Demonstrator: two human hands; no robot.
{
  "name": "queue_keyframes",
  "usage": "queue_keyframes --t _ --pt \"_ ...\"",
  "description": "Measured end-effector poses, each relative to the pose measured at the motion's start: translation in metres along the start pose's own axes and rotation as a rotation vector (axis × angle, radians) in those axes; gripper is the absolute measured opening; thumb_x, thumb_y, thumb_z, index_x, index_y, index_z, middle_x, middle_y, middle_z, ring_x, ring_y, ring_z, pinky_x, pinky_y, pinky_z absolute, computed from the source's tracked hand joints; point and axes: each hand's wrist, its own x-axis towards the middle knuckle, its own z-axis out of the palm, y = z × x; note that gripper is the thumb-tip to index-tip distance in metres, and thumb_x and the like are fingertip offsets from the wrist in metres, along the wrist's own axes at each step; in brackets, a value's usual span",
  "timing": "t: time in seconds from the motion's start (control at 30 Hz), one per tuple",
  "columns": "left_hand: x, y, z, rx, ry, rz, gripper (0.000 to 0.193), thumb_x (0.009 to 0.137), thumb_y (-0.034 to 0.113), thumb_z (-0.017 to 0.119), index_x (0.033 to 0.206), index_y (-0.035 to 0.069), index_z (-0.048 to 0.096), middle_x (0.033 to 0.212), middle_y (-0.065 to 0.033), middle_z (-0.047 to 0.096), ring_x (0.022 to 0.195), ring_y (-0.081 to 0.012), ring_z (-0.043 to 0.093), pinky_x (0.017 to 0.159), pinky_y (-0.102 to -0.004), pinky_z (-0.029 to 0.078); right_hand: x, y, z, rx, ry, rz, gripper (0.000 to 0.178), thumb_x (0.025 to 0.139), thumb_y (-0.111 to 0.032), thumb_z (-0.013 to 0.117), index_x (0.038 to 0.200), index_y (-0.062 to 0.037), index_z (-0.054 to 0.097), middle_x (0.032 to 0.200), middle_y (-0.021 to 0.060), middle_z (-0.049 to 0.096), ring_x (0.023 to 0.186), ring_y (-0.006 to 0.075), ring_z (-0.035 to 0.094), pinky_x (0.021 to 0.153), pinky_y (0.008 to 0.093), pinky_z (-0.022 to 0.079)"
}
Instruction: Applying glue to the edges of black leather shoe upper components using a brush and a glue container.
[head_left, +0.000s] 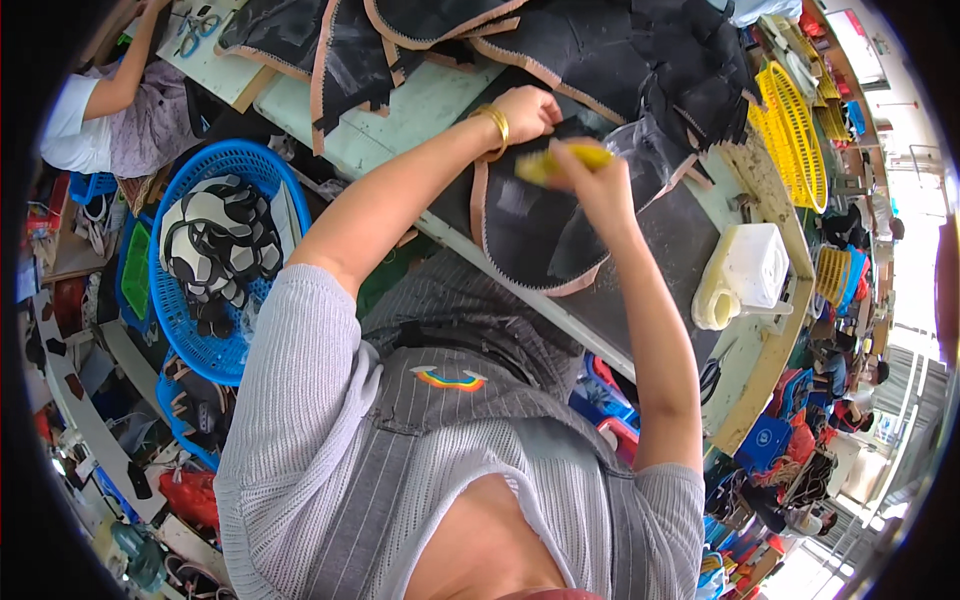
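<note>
The right hand [604,190] pinches a blurred yellow object [538,168] over black, tan-edged material [540,238].

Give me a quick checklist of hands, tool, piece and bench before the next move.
1. Right hand has the yellow tool: ok, gripped, though blurred.
2. Left hand near the far part of the tan-edged black piece: ok.
3. Left fingers pressing or pinching: cannot tell.
4. White container apart from both hands: ok, right of them.
5. Container's contents: cannot tell.
6. Scissors away from the piece: ok, at right.
</note>
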Motion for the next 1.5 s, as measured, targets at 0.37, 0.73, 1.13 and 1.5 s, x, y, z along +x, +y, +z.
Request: queue_keyframes --t 0.37,0.73,1.13,1.5 --pt "0.009 0.001 0.004 0.056 -0.045 0.049 0.02 0.071 -0.004 0.061 0.091 0.0 0.06 0.087 -0.0082 0.065 0.081 -0.0146 0.063 0.075 -0.0261 0.049 -0.026 -0.007 -0.019 -0.297 -0.691 -0.078 0.012 0.074 -0.013 0.065 0.074 -0.0022 0.06 0.068 0.0019 0.059 0.061 0.0066 0.052 0.056 0.0221 0.042" --pt "0.008 0.01 0.011 0.231 -0.034 0.082 0.018 0.072 -0.001 0.061 0.089 0.002 0.06 0.086 -0.0103 0.066 0.081 -0.0185 0.064 0.074 -0.028 0.049 -0.034 0.023 -0.076 -0.278 -0.533 0.021 0.015 0.07 -0.009 0.067 0.068 0.0002 0.056 0.062 0.0016 0.057 0.059 0.0082 0.051 0.055 0.0243 0.042" --pt "-0.068 0.127 -0.024 0.445 0.323 0.338 0.021 0.067 0.001 0.054 0.083 0.012 0.059 0.079 -0.0078 0.065 0.079 -0.028 0.062 0.068 -0.0393 0.048 -0.112 -0.029 -0.092 -0.154 0.197 -0.133 0.011 0.076 -0.008 0.06 0.068 -0.001 0.059 0.068 0.004 0.059 0.066 0.0126 0.054 0.062 0.0251 0.044" --pt "0.005 0.212 -0.352 1.262 0.593 0.343 0.014 0.07 0.004 0.055 0.083 0.003 0.06 0.081 -0.015 0.063 0.078 -0.0312 0.061 0.069 -0.036 0.048 -0.178 0.004 -0.151 0.028 0.571 -0.055 0.014 0.081 -0.004 0.055 0.068 0.002 0.054 0.068 0.0071 0.06 0.067 0.012 0.057 0.065 0.0246 0.045"
